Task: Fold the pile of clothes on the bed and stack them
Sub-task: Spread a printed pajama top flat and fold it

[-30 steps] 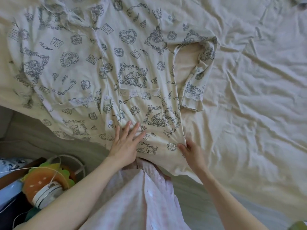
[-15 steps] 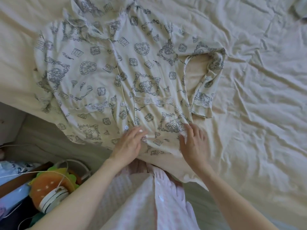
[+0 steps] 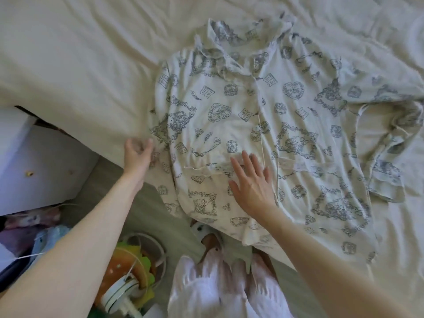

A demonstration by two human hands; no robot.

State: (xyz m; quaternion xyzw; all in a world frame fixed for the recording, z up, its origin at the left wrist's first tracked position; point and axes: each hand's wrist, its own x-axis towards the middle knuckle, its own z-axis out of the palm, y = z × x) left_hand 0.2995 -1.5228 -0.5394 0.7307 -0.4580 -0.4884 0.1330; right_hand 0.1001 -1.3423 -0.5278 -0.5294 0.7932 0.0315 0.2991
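Note:
A cream pyjama shirt [image 3: 263, 125] with a grey-blue print lies face up on the bed, collar away from me, hem hanging over the bed's near edge. Its right sleeve [image 3: 387, 157] is folded down along its right side. My right hand [image 3: 252, 182] lies flat with straight fingers on the shirt's lower front, near the button placket. My left hand [image 3: 137, 152] is at the shirt's left edge by the bed's side, fingers loosely curved, touching the fabric there; whether it holds any cloth is blurred.
Crumpled cream bedsheet [image 3: 80, 65] covers the bed all round the shirt. Below the bed edge are grey floor, a white cabinet [image 3: 34, 161] at left, a burger-shaped fan [image 3: 128, 283] and clutter [image 3: 27, 235]. My pink-clad legs [image 3: 218, 290] stand against the bed.
My view swung left, so the shirt now sits further right. My left hand moved from the hem out to the shirt's left edge. My right hand slid left onto the shirt's middle front.

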